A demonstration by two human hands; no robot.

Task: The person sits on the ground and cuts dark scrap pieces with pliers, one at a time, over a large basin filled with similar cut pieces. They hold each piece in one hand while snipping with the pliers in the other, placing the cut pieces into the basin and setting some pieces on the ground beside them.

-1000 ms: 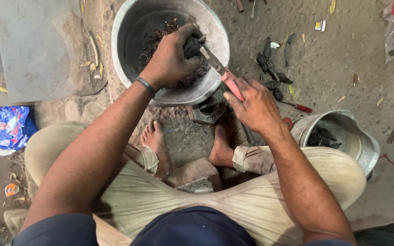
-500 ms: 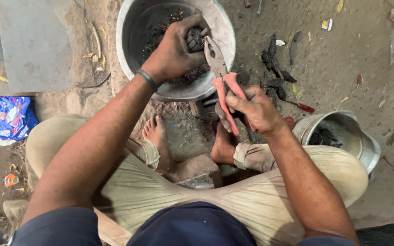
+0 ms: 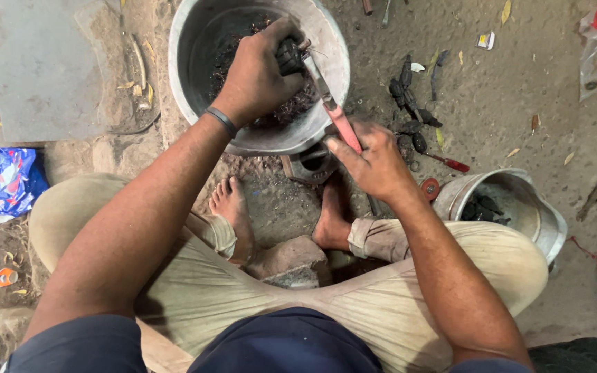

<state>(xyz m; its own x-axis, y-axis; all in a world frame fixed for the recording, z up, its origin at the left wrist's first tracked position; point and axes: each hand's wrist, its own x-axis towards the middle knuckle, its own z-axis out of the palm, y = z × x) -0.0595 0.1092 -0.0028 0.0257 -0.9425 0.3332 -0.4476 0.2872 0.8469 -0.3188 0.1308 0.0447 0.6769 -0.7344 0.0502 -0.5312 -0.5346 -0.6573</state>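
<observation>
Here, over the basin (image 3: 333,55):
Left hand (image 3: 260,72): closed on a dark part (image 3: 289,55).
Right hand (image 3: 374,159): closed on pliers (image 3: 329,103).
Axis: pliers slant up-left; nose meets part, nearer left hand.

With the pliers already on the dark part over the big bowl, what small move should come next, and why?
Probably a firm squeeze and pull with the right hand. The pliers with red handles already meet the small dark part that the left hand grips over the large metal bowl, so whatever comes loose should drop among the scraps inside.
</observation>
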